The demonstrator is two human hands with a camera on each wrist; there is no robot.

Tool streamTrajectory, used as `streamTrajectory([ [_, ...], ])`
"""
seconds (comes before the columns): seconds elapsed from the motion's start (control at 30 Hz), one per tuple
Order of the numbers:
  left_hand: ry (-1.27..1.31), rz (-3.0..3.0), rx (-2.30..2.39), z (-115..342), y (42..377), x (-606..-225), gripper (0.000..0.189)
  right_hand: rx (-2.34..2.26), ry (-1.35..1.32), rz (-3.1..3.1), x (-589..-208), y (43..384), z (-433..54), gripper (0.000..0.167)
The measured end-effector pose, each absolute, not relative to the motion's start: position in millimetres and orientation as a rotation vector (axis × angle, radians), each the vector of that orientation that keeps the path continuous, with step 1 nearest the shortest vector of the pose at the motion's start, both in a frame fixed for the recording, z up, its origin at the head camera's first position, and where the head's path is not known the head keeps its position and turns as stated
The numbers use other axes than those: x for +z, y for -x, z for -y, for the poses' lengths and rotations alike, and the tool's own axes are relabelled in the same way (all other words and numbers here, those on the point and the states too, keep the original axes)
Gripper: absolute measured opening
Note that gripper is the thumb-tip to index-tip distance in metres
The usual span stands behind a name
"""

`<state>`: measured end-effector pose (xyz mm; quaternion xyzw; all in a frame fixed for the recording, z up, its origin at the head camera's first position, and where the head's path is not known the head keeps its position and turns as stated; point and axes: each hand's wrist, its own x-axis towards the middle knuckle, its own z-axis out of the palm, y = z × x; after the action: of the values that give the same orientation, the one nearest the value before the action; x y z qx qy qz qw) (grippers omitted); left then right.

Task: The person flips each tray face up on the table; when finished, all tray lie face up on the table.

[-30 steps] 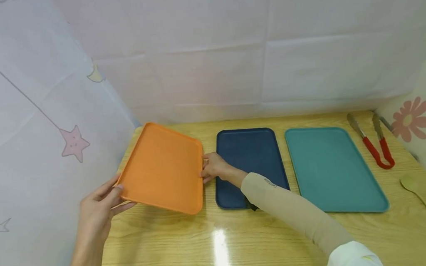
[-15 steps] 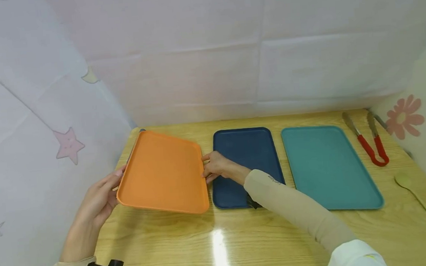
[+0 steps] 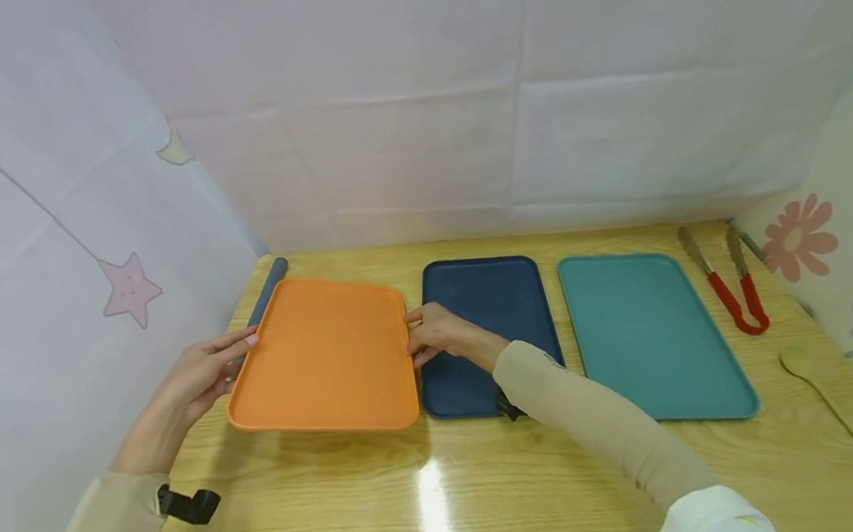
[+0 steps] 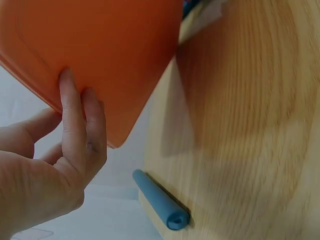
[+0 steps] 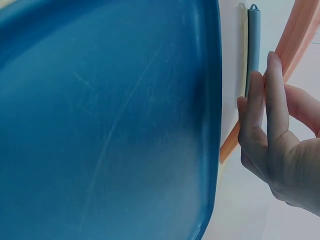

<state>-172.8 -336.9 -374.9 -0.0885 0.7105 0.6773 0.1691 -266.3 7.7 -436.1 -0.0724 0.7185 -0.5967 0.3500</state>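
An orange tray (image 3: 321,358) is held in the air over the left part of the table, tilted. My left hand (image 3: 198,376) grips its left edge, thumb on top; in the left wrist view the fingers (image 4: 73,125) of that hand press against the tray's underside. At the opposite edge my right hand (image 3: 435,332) pinches the rim, with its forearm passing over a navy tray (image 3: 489,294). A blue-grey rod (image 3: 270,287) lies on the table beyond the orange tray, partly covered by it; the left wrist view shows its hollow end.
A teal tray (image 3: 650,332) lies right of the navy one. Red-handled tongs (image 3: 741,300) and a yellowish-green long-handled spoon (image 3: 798,362) are at the far right of the wooden table (image 3: 340,507). Printed cloth walls (image 3: 401,134) stand behind and at both sides.
The orange tray's left and far sides have come down, so it lies flatter. My left hand has moved lower with it. More of the blue-grey rod shows; the right hand keeps its grip.
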Motion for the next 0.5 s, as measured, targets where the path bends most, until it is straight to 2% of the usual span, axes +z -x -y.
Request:
streamTrajectory([
  [0.27,0.167,-2.169,1.623,351,185,-387,0.068,-1.562,0.168,-1.878,-433,267,-5,0.076],
  [0.5,0.186,-2.257,1.442,344,202,-388,0.065,-1.552,0.121,-1.934,-436,272,-3,0.077],
])
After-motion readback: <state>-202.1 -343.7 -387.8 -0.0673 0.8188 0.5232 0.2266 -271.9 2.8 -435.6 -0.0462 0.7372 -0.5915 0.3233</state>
